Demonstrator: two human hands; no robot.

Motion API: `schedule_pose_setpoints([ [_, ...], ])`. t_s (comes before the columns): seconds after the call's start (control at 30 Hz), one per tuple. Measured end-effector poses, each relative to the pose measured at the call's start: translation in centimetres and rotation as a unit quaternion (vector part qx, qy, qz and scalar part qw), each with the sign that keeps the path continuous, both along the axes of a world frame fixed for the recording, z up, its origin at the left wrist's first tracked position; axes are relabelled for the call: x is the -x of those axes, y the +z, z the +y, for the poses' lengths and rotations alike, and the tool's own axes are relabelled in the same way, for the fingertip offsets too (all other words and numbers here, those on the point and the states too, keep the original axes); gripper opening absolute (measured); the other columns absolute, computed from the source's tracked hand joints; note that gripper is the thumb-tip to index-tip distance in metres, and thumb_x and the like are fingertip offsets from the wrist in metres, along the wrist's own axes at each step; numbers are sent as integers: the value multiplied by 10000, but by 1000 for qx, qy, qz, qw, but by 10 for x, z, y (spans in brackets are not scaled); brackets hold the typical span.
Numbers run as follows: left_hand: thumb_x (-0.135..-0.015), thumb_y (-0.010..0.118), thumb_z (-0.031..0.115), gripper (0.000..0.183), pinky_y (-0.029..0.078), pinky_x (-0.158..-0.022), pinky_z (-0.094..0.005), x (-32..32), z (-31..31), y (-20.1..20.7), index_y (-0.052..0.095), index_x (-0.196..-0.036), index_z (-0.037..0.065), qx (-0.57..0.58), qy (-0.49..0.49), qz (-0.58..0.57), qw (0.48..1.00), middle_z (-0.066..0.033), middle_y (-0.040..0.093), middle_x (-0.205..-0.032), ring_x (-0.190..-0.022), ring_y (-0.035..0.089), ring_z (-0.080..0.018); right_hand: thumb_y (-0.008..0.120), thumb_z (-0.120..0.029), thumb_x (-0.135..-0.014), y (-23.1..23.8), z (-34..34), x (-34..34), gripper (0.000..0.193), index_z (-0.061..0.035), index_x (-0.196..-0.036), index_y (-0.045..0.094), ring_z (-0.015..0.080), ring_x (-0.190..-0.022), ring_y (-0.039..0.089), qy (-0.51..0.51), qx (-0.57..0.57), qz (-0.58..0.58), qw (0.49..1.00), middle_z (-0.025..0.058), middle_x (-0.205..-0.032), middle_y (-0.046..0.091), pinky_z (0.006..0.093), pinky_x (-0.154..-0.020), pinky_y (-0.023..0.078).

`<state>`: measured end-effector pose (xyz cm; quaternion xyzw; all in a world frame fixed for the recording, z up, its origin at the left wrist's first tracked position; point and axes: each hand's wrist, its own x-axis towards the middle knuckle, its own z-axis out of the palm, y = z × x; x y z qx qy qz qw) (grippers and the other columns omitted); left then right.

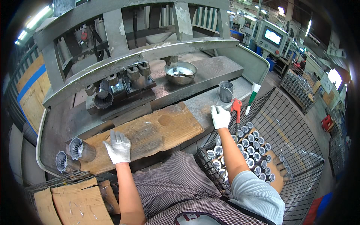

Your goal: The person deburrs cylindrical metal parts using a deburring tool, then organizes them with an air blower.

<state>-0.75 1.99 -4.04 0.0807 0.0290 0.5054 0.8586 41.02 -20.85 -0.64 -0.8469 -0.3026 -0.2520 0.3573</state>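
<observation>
My left hand point(117, 147), in a white glove, lies open on a worn brown cardboard sheet point(161, 125) along the front of the press bed. To its left stand two finned metal cylinders point(83, 150), hollow and grey. My right hand point(221, 117), also gloved, is closed with curled fingers over the bed's right end; whatever it may hold is hidden. Just beyond it stands a grey metal cup point(226, 92). A red air blow gun point(236, 106) hangs right beside this hand. Another finned cylinder point(103, 99) sits at the press fixture point(127, 88).
A steel bowl point(180, 72) with whitish liquid stands on the bed. At right, a black wire basket point(296, 138) holds several rows of finned cylinders point(250, 162). Cardboard pieces point(77, 202) lie at lower left. The heavy press frame point(142, 52) spans overhead.
</observation>
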Motion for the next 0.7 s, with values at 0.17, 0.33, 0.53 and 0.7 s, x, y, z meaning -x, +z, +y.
schedule_pose_setpoints([
  [0.17,-890,527,636,633,482,-893,-438,2,0,-2,578,-1320,174,2,-6,-10,1000,-26,622,-1219,-1084,573,-230,595,-407,-895,2,-3,3,390,-70,-701,634,417,-620,613,-6,9,-7,1000,221,-646,606,498,-601,473],
  [0.33,-900,504,645,618,475,-890,-442,5,-4,0,591,-1298,180,18,11,3,1000,-34,603,-1228,-1062,569,-225,583,-415,-900,-2,0,4,384,-80,-727,651,418,-635,618,6,7,-8,1000,216,-668,622,504,-621,476],
  [0.53,-906,439,686,650,460,-896,-468,-6,-7,13,598,-1281,179,68,19,21,997,-52,597,-1184,-1025,566,-249,556,-418,-923,2,-6,-1,365,-86,-904,706,401,-739,660,-10,41,1,999,208,-818,678,469,-697,513],
  [0.7,-906,431,689,682,505,-826,-446,-9,-9,22,578,-1279,138,56,21,8,998,-76,588,-1132,-1010,568,-257,581,-391,-924,1,-1,-5,341,-69,-888,686,411,-726,649,5,8,26,1000,219,-764,655,469,-656,493],
])
